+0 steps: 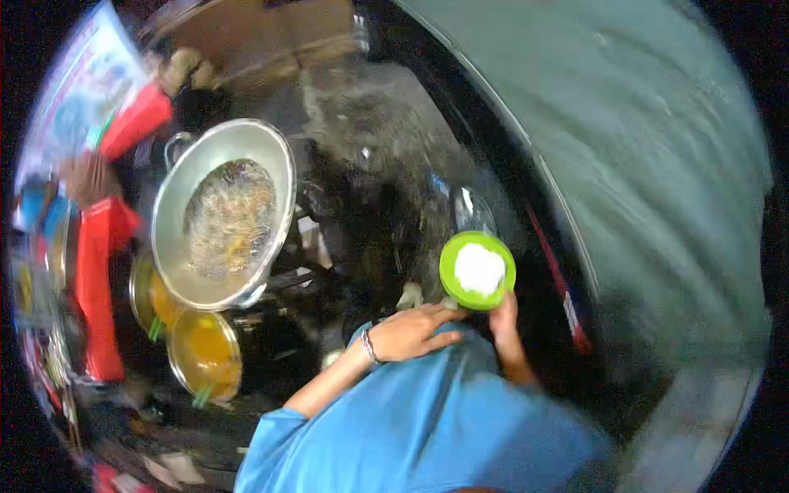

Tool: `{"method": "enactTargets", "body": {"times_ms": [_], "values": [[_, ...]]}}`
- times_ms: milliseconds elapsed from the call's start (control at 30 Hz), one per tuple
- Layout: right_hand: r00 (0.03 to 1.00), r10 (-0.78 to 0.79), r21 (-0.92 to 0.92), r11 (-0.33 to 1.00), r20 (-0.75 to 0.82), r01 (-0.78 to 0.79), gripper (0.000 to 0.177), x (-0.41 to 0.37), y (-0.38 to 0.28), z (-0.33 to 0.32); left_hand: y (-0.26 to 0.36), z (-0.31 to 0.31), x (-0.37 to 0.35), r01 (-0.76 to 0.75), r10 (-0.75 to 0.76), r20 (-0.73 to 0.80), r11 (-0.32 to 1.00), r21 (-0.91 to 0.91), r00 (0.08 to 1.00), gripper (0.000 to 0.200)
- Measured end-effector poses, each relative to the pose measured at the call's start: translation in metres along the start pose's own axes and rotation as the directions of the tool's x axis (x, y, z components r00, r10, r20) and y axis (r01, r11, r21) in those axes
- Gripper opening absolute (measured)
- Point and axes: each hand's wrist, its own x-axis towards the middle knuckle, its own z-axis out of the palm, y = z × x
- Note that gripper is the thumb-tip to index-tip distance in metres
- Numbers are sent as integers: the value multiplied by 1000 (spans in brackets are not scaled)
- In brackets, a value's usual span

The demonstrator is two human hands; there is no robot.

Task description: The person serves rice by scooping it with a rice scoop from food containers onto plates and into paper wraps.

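My right hand (505, 316) grips the edge of a small lime-green bowl (446, 275) from below right. White contents (480, 269) fill much of the bowl, too blurred to identify. My left hand (415, 332), with a metal bracelet (370, 347) at the wrist, lies across the front of the blue shirt (411, 411). Its fingers are stretched out just under the bowl, holding nothing. Beyond the bowl stands a clear, shiny container (470, 209).
On the left, a large metal pan (280, 238) holds bubbling oil with food frying. Two pots (233, 337) of orange-yellow liquid stand below it. A person in red sleeves (100, 287) works further left. A green-grey sheet (649, 148) spreads along the right.
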Motion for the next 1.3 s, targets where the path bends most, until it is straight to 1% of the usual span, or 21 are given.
{"method": "enactTargets", "body": {"times_ms": [67,133,167,267,333,367,500,567,633,800,867,900,967,1033,1067,1100,1133,1167,1200,1233,1300], "values": [[986,83,26,996,-148,-79,39,64,-14,-20,-75,16,81,66,-65,-123,998,4,990,42],[989,97,-29,994,-108,-101,39,103,-23,-33,-108,21,124,277,-215,-213,906,321,953,37],[989,89,-40,995,-118,-94,40,114,-27,-38,-103,15,140,314,-251,-231,901,298,940,37],[979,146,40,989,-139,-142,35,145,-59,1,-75,-40,197,3,55,-264,976,217,963,28],[991,-67,-74,994,114,75,33,182,-59,13,-58,-73,241,-254,309,-372,948,190,875,24],[985,-73,-95,992,158,89,33,203,-60,21,-54,-92,263,-341,369,-409,929,142,834,23],[983,120,-169,981,137,-96,30,311,-58,64,-81,-160,337,-640,644,-444,746,184,623,18],[973,164,-200,971,165,-130,28,378,-53,93,-110,-205,363,-656,709,-404,698,288,577,18],[960,194,-231,962,202,-146,27,444,-46,125,-141,-256,388,-684,814,-365,578,445,452,19],[902,267,-276,945,339,-176,24,589,-33,230,-198,-400,401,-591,764,-484,640,491,427,18],[860,255,-218,961,441,-173,22,641,-14,270,-221,-452,383,-468,701,-584,710,526,408,15],[826,241,-170,969,510,-177,22,670,1,293,-240,-487,368,-359,640,-586,766,533,497,15],[776,271,-185,962,570,-200,20,729,17,349,-302,-537,346,-119,442,-800,893,434,406,15],[842,325,-434,893,431,-123,18,741,-18,475,-394,-577,324,-55,5,-976,998,-7,216,19],[818,375,-461,874,436,-155,18,780,-5,496,-454,-594,320,-83,-259,-965,961,-262,51,22],[869,322,-576,816,377,-52,19,822,13,519,-521,-608,308,-57,-375,-925,927,-372,-68,23],[798,490,-493,821,351,-287,23,859,14,546,-579,-613,296,-14,-493,-844,865,-502,-209,27],[761,499,-523,815,416,-248,20,894,28,583,-659,-597,282,161,-517,-780,787,-595,-353,29],[720,510,-554,806,471,-209,18,924,39,618,-743,-559,266,319,-526,-747,684,-656,-406,32],[687,532,-577,792,495,-197,18,961,53,660,-779,-534,249,287,-685,-616,545,-788,-388,39],[588,532,-606,791,609,-88,19,1012,97,733,-823,-441,251,145,-748,-174,105,-984,-640,37]]}}
